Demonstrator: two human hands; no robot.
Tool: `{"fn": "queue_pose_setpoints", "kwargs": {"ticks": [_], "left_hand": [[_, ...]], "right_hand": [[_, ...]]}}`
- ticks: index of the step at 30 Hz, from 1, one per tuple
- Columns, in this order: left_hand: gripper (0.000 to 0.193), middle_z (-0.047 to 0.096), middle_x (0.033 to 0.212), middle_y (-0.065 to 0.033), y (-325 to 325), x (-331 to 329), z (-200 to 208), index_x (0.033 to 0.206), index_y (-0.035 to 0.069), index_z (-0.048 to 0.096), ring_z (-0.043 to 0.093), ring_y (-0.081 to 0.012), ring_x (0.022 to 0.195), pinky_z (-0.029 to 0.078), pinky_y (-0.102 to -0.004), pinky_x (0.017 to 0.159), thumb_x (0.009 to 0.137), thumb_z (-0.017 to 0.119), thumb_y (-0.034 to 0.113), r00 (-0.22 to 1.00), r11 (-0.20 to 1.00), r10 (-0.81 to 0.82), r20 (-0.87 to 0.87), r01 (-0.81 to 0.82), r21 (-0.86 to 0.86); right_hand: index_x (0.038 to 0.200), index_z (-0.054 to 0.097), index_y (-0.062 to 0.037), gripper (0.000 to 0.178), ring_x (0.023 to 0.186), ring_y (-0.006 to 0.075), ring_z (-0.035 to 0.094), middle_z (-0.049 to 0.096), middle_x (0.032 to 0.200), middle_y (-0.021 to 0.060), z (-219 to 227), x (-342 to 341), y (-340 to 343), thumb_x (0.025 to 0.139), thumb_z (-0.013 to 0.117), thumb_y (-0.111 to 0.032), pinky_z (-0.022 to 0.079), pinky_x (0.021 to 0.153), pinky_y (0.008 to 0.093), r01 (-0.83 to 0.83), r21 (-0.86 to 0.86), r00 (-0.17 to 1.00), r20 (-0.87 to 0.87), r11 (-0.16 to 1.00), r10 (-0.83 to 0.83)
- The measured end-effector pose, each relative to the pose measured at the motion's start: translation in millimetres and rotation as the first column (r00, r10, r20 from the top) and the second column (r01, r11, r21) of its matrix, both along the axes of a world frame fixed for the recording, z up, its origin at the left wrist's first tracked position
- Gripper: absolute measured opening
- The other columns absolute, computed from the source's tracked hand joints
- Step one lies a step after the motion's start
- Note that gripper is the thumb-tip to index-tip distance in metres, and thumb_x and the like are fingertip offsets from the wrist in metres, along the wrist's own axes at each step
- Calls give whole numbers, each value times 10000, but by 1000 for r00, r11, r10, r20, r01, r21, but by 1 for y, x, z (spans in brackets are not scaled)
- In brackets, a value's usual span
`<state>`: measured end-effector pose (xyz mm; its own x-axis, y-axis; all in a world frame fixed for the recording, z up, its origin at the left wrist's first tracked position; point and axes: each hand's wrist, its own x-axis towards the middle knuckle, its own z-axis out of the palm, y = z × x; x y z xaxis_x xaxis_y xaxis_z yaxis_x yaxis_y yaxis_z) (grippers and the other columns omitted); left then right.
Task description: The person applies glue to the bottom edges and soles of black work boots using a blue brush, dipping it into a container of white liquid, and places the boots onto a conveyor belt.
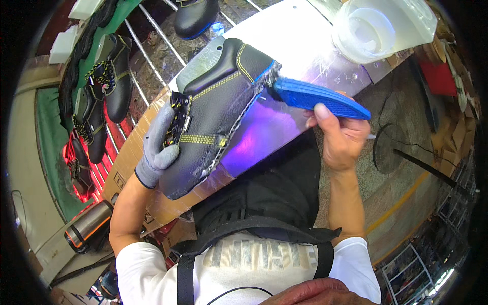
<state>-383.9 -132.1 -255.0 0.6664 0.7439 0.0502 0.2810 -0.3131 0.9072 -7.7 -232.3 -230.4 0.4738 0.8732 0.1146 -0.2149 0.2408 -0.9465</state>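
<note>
A black leather work shoe upper (216, 107) with yellow stitching and a rough whitish lower edge lies tilted over the table, toe toward me. My left hand (160, 147), in a grey glove, grips it around the laced front, thumb on the leather. My bare right hand (340, 134) is closed around a broad blue ridged handle (323, 99), which looks like a brush's. Its dark end meets the frayed heel edge of the upper; the bristles are hard to make out. A small whitish tip (371, 136) sticks out beside the right hand.
Cardboard (124, 173) edges the shiny table (300, 35). A translucent plastic container (389, 30) stands at the far right. Other black shoes (119, 76) sit along a metal rack at left, another (195, 18) at the back. A steel flask (89, 226) is at lower left.
</note>
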Motion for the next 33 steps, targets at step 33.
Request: {"fn": "queue_pose_setpoints", "kwargs": {"ticks": [33], "left_hand": [[784,400,1568,-273,-6,-17,2,1536,-1,398,380,-407,1471,267,-494,1219,933,611,453,1000,995,-3,-15,4,102]], "right_hand": [[958,709,59,166,718,210,666,699,870,148,48,-21,-5,810,782,45,528,666,287,-62,122,651,757,991,-52]]}}
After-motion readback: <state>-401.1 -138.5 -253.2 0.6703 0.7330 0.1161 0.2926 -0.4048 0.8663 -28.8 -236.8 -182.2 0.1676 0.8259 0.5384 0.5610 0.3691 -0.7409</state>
